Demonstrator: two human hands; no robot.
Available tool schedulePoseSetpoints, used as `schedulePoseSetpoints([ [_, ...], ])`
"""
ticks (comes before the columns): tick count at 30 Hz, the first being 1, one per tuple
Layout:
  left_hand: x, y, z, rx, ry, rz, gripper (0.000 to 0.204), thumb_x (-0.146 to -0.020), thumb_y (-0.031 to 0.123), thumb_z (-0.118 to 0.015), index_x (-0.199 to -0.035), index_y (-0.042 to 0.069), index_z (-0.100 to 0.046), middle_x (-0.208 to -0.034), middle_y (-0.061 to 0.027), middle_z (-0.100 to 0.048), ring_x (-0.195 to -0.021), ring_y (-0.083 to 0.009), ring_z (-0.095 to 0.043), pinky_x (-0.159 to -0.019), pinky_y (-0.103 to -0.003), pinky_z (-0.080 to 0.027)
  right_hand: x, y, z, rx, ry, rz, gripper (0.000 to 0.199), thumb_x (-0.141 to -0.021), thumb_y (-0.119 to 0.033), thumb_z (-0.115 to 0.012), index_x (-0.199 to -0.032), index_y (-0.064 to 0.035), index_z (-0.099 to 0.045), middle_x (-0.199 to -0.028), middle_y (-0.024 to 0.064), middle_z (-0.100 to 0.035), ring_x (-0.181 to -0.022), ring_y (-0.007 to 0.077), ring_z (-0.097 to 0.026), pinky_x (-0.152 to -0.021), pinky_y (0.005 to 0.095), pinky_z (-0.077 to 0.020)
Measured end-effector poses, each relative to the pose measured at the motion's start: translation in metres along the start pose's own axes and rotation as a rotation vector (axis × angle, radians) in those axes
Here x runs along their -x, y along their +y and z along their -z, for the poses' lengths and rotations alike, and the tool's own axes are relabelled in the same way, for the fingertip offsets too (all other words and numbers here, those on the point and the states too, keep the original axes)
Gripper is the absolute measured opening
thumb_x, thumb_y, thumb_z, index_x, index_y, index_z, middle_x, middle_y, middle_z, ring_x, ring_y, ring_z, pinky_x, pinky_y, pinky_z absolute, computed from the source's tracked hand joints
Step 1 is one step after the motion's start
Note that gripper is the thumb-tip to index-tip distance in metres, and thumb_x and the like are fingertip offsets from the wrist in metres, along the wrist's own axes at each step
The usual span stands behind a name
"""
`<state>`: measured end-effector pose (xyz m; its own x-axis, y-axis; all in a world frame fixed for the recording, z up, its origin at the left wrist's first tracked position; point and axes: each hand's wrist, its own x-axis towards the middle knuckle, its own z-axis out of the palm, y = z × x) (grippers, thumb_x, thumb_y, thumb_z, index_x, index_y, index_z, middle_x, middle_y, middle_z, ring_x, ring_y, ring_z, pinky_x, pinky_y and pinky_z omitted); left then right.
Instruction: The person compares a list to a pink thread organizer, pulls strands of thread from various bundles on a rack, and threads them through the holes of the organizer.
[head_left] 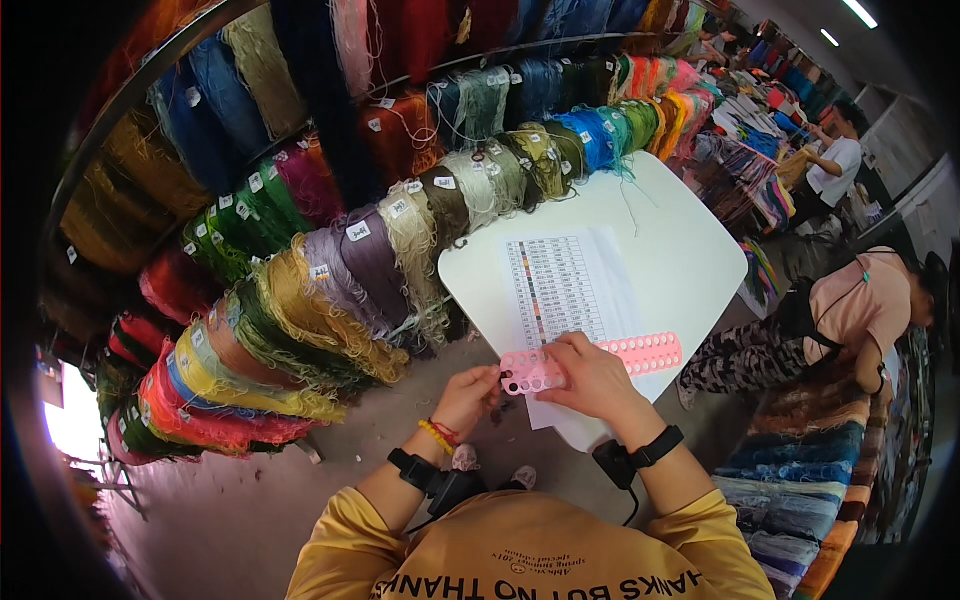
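Observation:
A long pink thread-holder card [640,358] with rows of round holes lies level over the front of the white table. My right hand [592,378] grips it near the middle, thumb below and fingers across the top. At the card's left end, my left hand [468,400] is closed in a pinch beside the end holes. A small dark bit, perhaps thread, shows in those holes; what the left fingers hold is too small to make out. Under the card lies a printed paper chart [560,290] with rows and colour swatches.
The white table [690,230] has rounded corners. Skeins of thread in many colours hang on racks to the left and ahead, including a grey-purple skein [350,270] near the table. More skeins [800,480] lie at right. A person [850,310] bends nearby; another person [840,165] stands farther back.

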<state>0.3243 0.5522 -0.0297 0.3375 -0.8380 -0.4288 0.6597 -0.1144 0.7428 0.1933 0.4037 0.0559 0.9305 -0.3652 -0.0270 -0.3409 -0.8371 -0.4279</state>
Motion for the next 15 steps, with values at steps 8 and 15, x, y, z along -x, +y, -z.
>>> schedulePoseSetpoints([
  [8,0.004,0.006,0.001,0.088,-0.044,0.097,0.017,-0.086,0.022,-0.048,-0.089,0.007,-0.054,-0.078,0.0008,-0.055,-0.064,-0.0071,-0.049,-0.059,-0.02,-0.038,0.016,0.013,0.009,-0.072,0.065,-0.101,0.042,-0.067,-0.028,-0.066,-0.101,-0.0091,-0.054,-0.102,0.006,-0.049,-0.069,0.0206,-0.057,-0.063,0.0321,-0.0466],
  [15,0.001,0.004,0.01,-0.133,-0.049,0.056,0.014,-0.084,0.017,-0.05,-0.093,0.007,-0.055,-0.083,-0.0006,-0.057,-0.064,-0.0085,-0.054,-0.053,-0.02,-0.039,0.043,0.048,0.024,-0.09,0.211,-0.241,0.033,-0.071,-0.024,-0.063,-0.1,-0.0089,-0.054,-0.098,0.0059,-0.052,-0.058,0.0175,-0.053,-0.058,0.0305,-0.045],
])
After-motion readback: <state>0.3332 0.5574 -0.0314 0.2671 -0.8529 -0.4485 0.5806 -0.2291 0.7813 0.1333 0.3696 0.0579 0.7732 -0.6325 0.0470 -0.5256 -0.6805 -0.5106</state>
